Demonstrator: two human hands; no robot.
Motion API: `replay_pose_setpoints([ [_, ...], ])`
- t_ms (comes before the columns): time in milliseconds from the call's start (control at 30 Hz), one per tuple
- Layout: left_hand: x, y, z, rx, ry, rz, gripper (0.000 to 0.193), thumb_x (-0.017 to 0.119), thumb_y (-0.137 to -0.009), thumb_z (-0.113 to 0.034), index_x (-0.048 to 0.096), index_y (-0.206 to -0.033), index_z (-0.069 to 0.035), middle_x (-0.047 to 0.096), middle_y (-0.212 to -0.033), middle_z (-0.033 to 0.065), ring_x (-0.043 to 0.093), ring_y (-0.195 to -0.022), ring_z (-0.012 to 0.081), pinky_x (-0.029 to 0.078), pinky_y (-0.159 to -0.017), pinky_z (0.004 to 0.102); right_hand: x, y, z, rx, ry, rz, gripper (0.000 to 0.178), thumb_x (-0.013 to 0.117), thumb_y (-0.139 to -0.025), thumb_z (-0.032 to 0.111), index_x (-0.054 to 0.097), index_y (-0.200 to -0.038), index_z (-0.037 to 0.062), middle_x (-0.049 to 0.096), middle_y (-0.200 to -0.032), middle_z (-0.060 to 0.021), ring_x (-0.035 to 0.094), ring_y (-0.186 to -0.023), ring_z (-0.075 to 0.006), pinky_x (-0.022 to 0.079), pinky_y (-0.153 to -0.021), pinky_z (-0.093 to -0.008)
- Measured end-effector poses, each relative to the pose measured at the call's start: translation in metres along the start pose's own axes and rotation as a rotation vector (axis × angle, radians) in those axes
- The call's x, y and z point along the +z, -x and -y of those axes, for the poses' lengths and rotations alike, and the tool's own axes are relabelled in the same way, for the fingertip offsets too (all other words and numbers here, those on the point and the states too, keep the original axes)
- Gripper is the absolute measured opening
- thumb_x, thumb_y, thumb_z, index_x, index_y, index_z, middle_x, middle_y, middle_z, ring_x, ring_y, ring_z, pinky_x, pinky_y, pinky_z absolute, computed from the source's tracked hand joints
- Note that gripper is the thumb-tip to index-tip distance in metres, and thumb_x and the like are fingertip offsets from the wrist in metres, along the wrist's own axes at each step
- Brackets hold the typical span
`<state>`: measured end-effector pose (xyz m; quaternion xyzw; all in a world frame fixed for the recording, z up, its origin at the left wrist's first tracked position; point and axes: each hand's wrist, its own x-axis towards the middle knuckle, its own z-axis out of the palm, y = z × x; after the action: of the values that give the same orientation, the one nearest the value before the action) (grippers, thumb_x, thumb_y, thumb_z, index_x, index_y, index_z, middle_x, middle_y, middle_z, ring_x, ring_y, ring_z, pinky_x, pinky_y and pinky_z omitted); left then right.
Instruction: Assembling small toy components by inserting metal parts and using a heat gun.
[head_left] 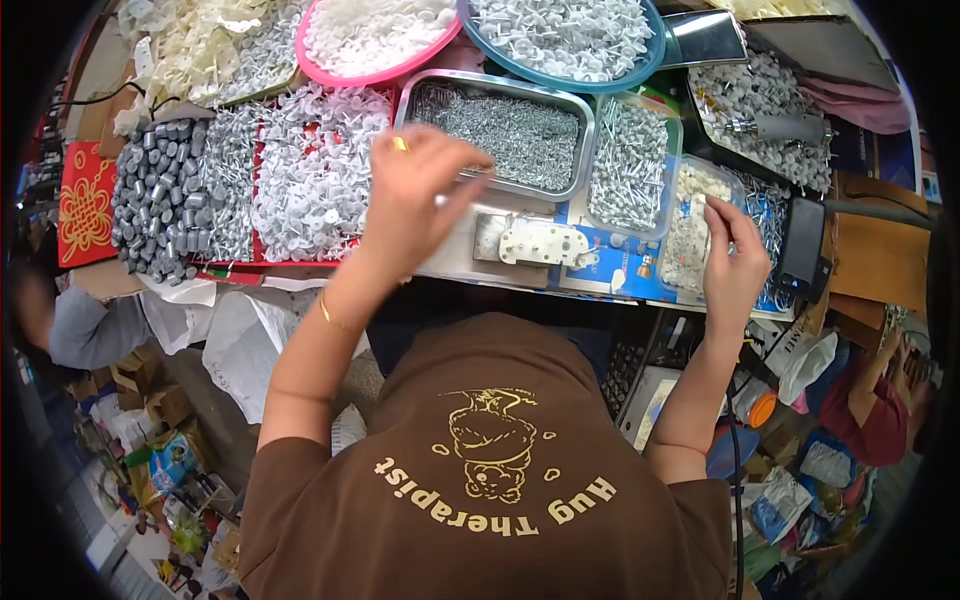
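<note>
My left hand (415, 195) is raised beside the near left corner of a metal tray (400, 110) full of tiny silver screws or pins. Its fingers are curled toward the thumb, with a speck of white near the fingertips too small to name. My right hand (738, 262) reaches to a clear plastic box (668, 285) of small cream-coloured parts. Its fingers are bent together at the box, and what they pinch is hidden. Between the hands, a cream plastic plate with holes and small metal bits (545, 243) lies at the table's near edge, against a metal block (489, 237).
Left of the tray are piles of white plastic parts (315, 180), silver screws (232, 160) and grey cylinders (160, 190). Pink (303, 65) and teal (475, 40) basins stand behind. A clear box of screws (632, 165) and a black device (803, 250) are rightward.
</note>
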<state>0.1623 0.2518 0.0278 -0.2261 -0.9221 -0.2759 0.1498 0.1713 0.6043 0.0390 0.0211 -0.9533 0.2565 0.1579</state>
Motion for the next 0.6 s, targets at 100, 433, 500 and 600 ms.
replay_pose_setpoints([
  [100, 0.028, -0.025, 0.035, 0.076, -0.153, -0.051, 0.011, 0.081, -0.075, -0.024, 0.076, -0.083, -0.02, 0.061, -0.088, -0.003, 0.055, -0.098, 0.021, 0.033, -0.092, 0.044, -0.005, 0.006, 0.038, 0.172, -0.355, 0.054, 0.01, 0.067, -0.095, 0.001, 0.068, -0.104, -0.0016, 0.074, -0.097, -0.008, 0.067, -0.084, -0.0122, 0.052, -0.076, -0.0254],
  [433, 0.044, -0.03, 0.038, 0.001, -0.086, -0.003, 0.013, 0.081, -0.077, -0.025, 0.071, -0.076, -0.016, 0.063, -0.083, -0.0029, 0.057, -0.09, 0.0204, 0.031, -0.092, 0.0438, 0.034, 0.033, 0.058, -0.441, -0.314, 0.207, 0.021, 0.089, -0.068, 0.011, 0.076, -0.085, 0.0121, 0.053, -0.087, -0.0016, 0.052, -0.083, -0.02, 0.04, -0.064, -0.0347],
  [500, 0.042, -0.025, 0.038, -0.002, -0.093, -0.005, 0.013, 0.08, -0.079, -0.024, 0.07, -0.075, -0.016, 0.064, -0.081, -0.0036, 0.057, -0.087, 0.0204, 0.031, -0.091, 0.0433, 0.032, 0.032, 0.058, -0.467, -0.316, 0.208, 0.02, 0.089, -0.069, 0.014, 0.077, -0.086, 0.0151, 0.054, -0.083, -0.0023, 0.05, -0.077, -0.0207, 0.037, -0.062, -0.0363],
  [600, 0.041, -0.023, 0.039, -0.035, -0.068, -0.007, 0.012, 0.079, -0.08, -0.023, 0.07, -0.075, -0.016, 0.065, -0.08, -0.0041, 0.058, -0.085, 0.0197, 0.031, -0.089, 0.0428, 0.021, 0.023, 0.061, -0.592, -0.203, 0.322, 0.018, 0.087, -0.071, 0.012, 0.077, -0.086, 0.0137, 0.054, -0.078, -0.0021, 0.05, -0.073, -0.0202, 0.039, -0.063, -0.0358],
])
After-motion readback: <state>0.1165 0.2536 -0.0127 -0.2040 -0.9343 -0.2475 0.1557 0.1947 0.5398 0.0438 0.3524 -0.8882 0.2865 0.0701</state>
